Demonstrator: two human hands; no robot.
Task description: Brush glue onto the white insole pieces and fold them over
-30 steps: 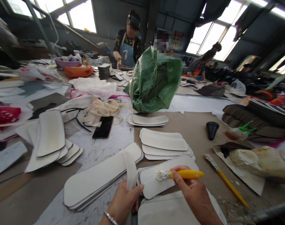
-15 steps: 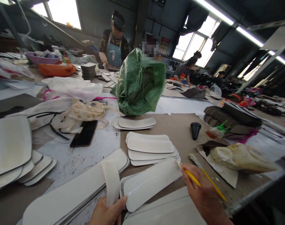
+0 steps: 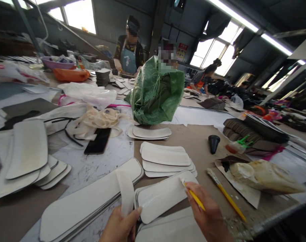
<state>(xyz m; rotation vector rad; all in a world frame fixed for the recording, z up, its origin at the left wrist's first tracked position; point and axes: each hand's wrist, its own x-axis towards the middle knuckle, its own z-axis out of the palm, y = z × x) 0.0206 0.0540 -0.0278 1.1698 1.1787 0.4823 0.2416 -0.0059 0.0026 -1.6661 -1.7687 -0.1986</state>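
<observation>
At the lower centre of the frame, the left hand [image 3: 121, 223] pinches a white strip [image 3: 127, 191] between thumb and fingers, the strip rising across the edge of a long stack [image 3: 84, 203] at lower left; its thumb tip lies at the left end of a white panel [image 3: 165, 196], just right of it; the right hand [image 3: 207, 210], at lower right, has its fingers wrapped round a yellow brush [image 3: 197, 200], bristles at the panel's upper right end; a second brush [image 3: 229, 199] lies farther right; a phone [image 3: 97, 141] lies left of centre, a black cone [image 3: 213, 144] right of centre; a green bag [image 3: 155, 95] stands at upper centre.
</observation>
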